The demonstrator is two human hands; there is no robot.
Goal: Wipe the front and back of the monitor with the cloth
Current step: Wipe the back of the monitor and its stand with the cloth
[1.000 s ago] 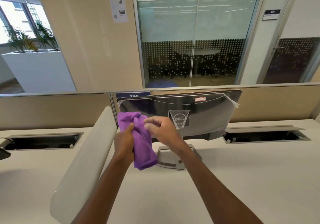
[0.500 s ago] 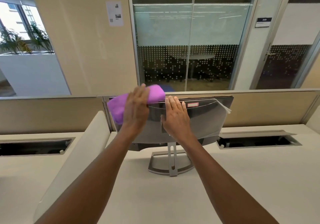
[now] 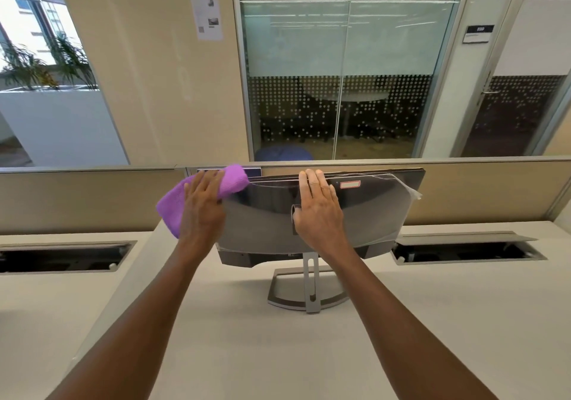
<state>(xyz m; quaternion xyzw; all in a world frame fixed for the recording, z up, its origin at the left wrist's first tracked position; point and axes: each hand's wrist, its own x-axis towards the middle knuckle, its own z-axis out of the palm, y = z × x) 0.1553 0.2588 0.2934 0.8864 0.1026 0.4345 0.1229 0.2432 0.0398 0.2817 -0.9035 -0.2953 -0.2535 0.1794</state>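
- We are laying our right hand (image 3: 318,211) flat on the back of the monitor (image 3: 265,220), fingers straight and close together, their tips reaching up to the top edge; we judge this is steadying the panel so it is not rocking on its stand (image 3: 310,288) while the other hand is rubbing.
- We are pressing the cloth (image 3: 233,180) against the upper corner of the monitor's back with our left hand (image 3: 202,206), fingers stretched out and slightly spread over the fabric rather than curling round it, likely so that the palm is spreading pressure across a wide patch.
- The cloth is lying under and beyond our left fingertips, bunched into a thick purple roll, one end sticking out past the fingertips at the monitor's top edge, the other hanging out beside the heel of the hand.
- The monitor is standing on the desk (image 3: 432,322) with its back towards us, dark and glossy, seemingly covered by a clear film that is peeling loose at the corner far from our right fingers; a small red-framed label is sitting just beside those fingertips.
- The screen side is facing away, so we cannot tell its condition.
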